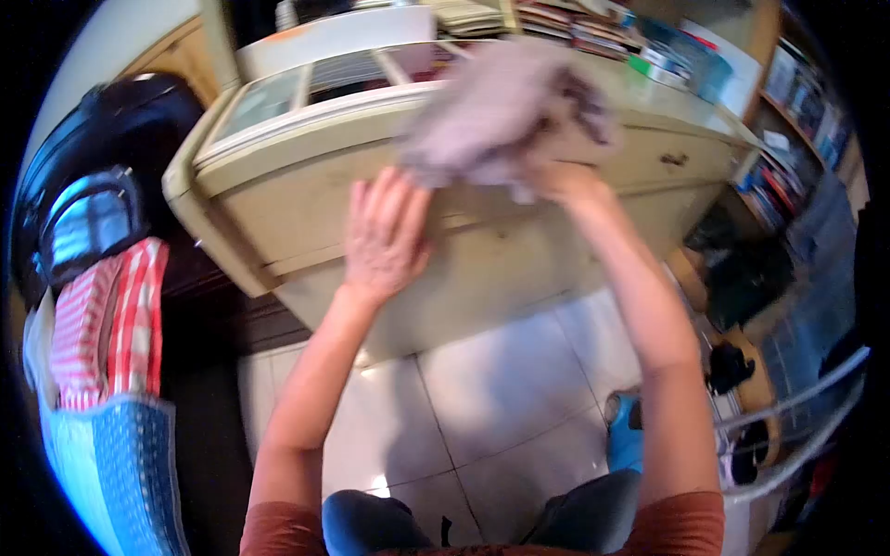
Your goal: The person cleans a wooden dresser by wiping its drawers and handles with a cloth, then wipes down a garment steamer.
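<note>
A greyish-pink cloth (491, 111), blurred by motion, is bunched up at the front edge of a cream-coloured dresser (306, 185). My right hand (567, 182) is closed on the cloth from below, its fingertips partly hidden by the folds. Just left of the cloth, my left hand (385, 236) is held out in front of the drawer fronts with its fingers extended and nothing in it. Its fingertips come close to the cloth's lower left edge; whether they touch cannot be told.
Papers and books (575, 28) and a blue plastic container (709, 74) stand on the dresser top. Left are a black bag (139, 120) and folded checked cloths (134, 320). A bookshelf (788, 111) and a metal rail (797, 473) are right, above tiled floor (501, 398).
</note>
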Available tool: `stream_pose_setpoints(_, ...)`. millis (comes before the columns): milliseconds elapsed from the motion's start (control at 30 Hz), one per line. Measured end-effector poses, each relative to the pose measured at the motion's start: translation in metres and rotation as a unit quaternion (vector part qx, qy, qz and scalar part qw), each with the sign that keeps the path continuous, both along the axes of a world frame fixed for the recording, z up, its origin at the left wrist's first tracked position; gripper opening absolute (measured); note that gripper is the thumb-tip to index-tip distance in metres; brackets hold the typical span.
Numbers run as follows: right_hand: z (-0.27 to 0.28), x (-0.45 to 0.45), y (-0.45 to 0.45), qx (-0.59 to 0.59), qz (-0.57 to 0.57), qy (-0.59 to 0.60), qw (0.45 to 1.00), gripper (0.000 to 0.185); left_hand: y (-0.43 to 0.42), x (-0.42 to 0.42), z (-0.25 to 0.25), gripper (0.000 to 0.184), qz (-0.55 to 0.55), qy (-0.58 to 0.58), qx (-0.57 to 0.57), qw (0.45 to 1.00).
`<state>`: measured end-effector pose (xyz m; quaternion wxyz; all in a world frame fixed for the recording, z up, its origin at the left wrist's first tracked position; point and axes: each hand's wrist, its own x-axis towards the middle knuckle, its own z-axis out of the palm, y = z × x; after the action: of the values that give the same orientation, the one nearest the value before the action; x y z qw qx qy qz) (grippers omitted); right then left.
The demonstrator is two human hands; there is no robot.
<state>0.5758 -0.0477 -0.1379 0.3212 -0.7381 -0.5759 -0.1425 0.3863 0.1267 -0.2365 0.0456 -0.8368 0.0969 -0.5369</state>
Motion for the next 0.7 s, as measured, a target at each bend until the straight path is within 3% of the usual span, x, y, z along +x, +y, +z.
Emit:
stream_pose_setpoints(67,-0.033,0.047,0.008,0.248,-0.049,-0.176,0.951,0.049,-0.004,0.002,0.006,0.084,0.015,-0.011,0.001,1.000)
stream_pose_setpoints(167,-0.038,0.066,-0.004,0.388,-0.100,-0.262,0.878,0.051,-0.008,0.006,0.005,0.078,0.033,-0.039,0.006,0.999)
stream_pose_setpoints(300,0.003,0.006,0.023,0.294,-0.084,-0.269,0.913,0.052,-0.005,0.016,-0.003,0.075,0.065,-0.078,0.038,0.994)
stream_pose_setpoints(367,0.027,-0.036,0.048,0.228,-0.021,-0.274,0.934,0.053,-0.002,0.023,-0.015,0.062,0.037,-0.119,0.030,0.992)
stream_pose_setpoints(400,0.038,-0.055,0.061,0.200,0.015,-0.276,0.940,0.053,-0.001,0.022,-0.018,0.058,0.039,-0.075,0.021,0.996)
stream_pose_setpoints(500,0.061,-0.110,0.105,0.143,0.131,-0.254,0.948,0.054,-0.007,0.023,-0.022,0.060,0.050,-0.060,-0.053,0.996)
stream_pose_setpoints(567,0.070,-0.142,0.136,0.120,0.198,-0.225,0.946,0.055,-0.002,0.023,-0.020,0.062,0.023,-0.082,0.006,0.996)
stream_pose_setpoints(633,0.068,-0.166,0.168,0.117,0.255,-0.190,0.941,0.055,-0.002,0.021,-0.012,0.064,0.048,0.004,0.005,0.999)
stream_pose_setpoints(700,0.040,-0.166,0.204,0.242,0.319,-0.205,0.893,0.049,0.000,0.019,-0.009,0.066,0.060,0.051,0.010,0.997)
